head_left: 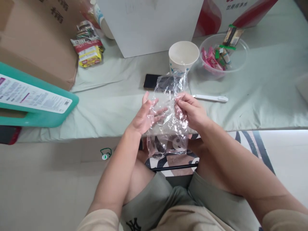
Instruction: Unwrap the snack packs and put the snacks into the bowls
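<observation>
A clear, crinkled plastic bag hangs between my hands, over the front edge of the table. My right hand pinches its right side between thumb and fingers. My left hand is spread, its fingers apart against the bag's left side; some of them show through the film. Behind the bag's upper part lies a dark phone, partly covered by the film. A white paper cup stands just beyond it. To the right of my right hand lies a white, slim-handled tool.
A clear bowl with several wrapped snacks is at the back right. White boxes line the back. Snack packets, a cardboard box and a green container are at the left. The cloth-covered table ends before my knees.
</observation>
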Demonstrator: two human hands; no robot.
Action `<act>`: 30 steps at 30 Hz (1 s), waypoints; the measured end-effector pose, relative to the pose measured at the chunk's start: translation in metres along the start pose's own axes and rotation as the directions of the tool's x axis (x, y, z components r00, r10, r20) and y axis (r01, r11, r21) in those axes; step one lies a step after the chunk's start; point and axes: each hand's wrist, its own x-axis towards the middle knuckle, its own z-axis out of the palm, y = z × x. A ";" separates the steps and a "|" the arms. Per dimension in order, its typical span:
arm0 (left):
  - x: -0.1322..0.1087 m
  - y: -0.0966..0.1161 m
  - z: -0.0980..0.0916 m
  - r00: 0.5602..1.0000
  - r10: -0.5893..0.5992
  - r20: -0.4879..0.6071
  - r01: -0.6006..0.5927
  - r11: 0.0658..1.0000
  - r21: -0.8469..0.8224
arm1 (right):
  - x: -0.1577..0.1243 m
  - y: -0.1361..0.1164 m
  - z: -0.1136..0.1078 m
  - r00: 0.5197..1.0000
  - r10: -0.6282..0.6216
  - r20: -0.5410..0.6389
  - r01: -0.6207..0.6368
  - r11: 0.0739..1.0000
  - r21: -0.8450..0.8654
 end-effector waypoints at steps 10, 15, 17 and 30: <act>-0.008 0.001 0.000 0.974 -0.096 0.206 0.091 0.995 0.036 | -0.013 -0.011 0.005 0.994 0.070 0.085 -0.082 0.986 0.145; -0.004 0.004 -0.007 0.995 0.092 0.035 -0.093 0.995 0.023 | -0.001 -0.002 0.002 0.990 0.103 -0.098 -0.112 0.989 -0.100; -0.002 0.008 -0.010 0.978 0.200 -0.052 -0.201 0.979 -0.021 | 0.004 0.004 -0.002 0.971 0.130 -0.201 -0.177 0.956 -0.235; -0.004 0.001 -0.002 0.998 -0.036 0.055 0.019 0.957 0.288 | 0.001 0.005 -0.002 0.978 -0.158 -0.136 0.099 0.926 -0.364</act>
